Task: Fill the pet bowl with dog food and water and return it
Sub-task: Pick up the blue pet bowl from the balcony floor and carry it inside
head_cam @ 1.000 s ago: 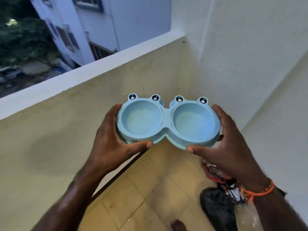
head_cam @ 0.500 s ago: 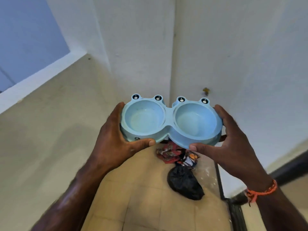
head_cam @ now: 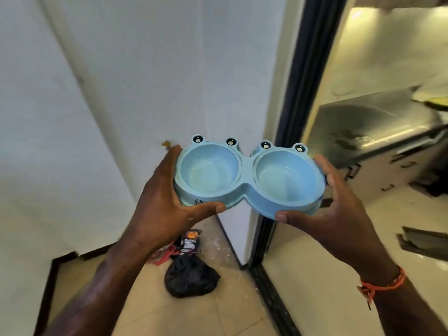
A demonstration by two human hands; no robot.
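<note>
I have the blue double pet bowl [head_cam: 247, 180] held level in the air before a dark door frame [head_cam: 305, 93], both wells dry. My left hand [head_cam: 164, 204] grasps its left end, my right hand [head_cam: 339, 209] its right end. Below, a black bag [head_cam: 191, 277] lies on the tiled floor [head_cam: 218, 316].

black bag [head_cam: 191, 278] and red wrappers [head_cam: 167, 253] on tiled floor [head_cam: 218, 316]; steel counter [head_cam: 368, 122] right.

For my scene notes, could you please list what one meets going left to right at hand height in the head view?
Left hand → pet bowl, left well then right well → right hand → steel counter.
</note>
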